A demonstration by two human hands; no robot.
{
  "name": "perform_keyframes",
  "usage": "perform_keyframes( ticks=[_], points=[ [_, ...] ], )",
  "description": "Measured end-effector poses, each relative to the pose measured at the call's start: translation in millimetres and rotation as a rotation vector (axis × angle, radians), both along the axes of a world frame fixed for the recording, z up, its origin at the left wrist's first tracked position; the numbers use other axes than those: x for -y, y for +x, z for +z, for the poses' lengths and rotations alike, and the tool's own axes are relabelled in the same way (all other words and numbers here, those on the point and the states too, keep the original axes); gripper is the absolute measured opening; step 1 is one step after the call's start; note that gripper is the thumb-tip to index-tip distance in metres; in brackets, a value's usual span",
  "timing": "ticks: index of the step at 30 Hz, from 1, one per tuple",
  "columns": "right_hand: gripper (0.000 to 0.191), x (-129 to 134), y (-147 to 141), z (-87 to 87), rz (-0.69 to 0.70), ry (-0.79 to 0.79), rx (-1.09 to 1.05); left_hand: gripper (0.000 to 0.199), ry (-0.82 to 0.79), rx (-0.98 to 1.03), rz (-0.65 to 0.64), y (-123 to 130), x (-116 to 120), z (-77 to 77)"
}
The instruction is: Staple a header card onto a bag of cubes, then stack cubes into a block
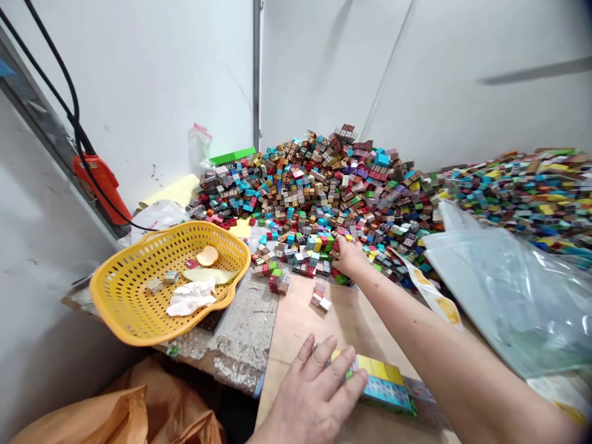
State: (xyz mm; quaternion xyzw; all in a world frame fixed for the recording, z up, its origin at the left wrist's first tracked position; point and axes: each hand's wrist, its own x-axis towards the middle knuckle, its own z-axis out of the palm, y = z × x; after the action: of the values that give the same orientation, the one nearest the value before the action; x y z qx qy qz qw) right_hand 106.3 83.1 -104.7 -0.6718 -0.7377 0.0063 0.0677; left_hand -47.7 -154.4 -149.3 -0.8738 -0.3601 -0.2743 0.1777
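Note:
My left hand (319, 391) lies palm down at the near part of the wooden board (296, 333), fingers spread, their tips at the left end of a row of yellow and blue blocks (386, 388). My right hand (351, 258) reaches to the front edge of a large heap of small colourful blocks (314, 185). Its fingers are bent round something among red and green blocks, too small to make out. Between the two hands, a small pink and white block group (320, 298) rests on the board.
A yellow plastic basket (104, 308) with peel, tissue and a few blocks stands at the left. Clear plastic bags (504, 290) lie at the right, before another block pile (546, 191). An orange tool (102, 185) hangs at the left wall.

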Motion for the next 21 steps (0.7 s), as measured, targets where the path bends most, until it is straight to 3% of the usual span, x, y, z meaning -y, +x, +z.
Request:
perform_keyframes(
  ticks=[6, 13, 17, 21],
  points=[
    [0.054, -2.4, 16.8, 5.5, -0.036, -0.014, -0.182, 0.038, -0.041, -0.037, -0.004, -0.8, 1.4, 1.1],
    [0.042, 27.2, 67.0, 18.5, -0.014, -0.134, -0.393, 0.038, -0.060, -0.037, -0.011, -1.0, 2.0, 8.3],
    [0.043, 52.7, 92.8, 13.9, 0.013, -0.210, -0.359, 0.037, -0.052, -0.028, -0.009, -1.1, 2.5, 11.4],
    [0.044, 65.3, 91.7, 13.0, 0.048, -0.165, -0.231, 0.037, -0.038, -0.007, -0.009, -0.5, 3.5, 12.6]
  ],
)
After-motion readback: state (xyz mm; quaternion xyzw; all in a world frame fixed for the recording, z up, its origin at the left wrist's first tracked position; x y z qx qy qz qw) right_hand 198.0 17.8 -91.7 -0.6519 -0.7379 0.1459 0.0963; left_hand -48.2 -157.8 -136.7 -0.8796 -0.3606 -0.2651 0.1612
